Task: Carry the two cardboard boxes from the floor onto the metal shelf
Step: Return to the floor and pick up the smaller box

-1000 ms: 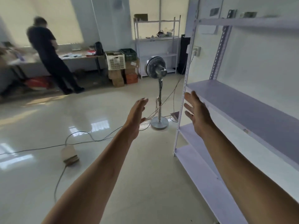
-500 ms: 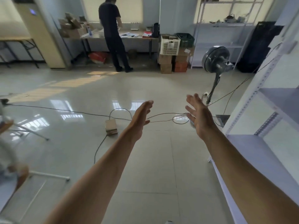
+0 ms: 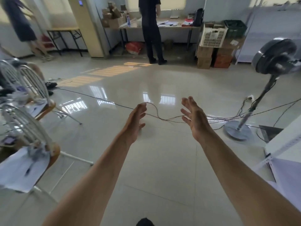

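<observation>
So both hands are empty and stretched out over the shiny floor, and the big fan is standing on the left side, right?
Nearly. Both the left hand and the right hand are empty and stretched out over the shiny floor, but the big fan stands on the right side, not the left. The head camera view shows it.

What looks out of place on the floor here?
Thin dark cables trail loose across the glossy tiled floor towards the grey pedestal fan, crossing the walking space. Both the left hand and the right hand are empty.
</observation>
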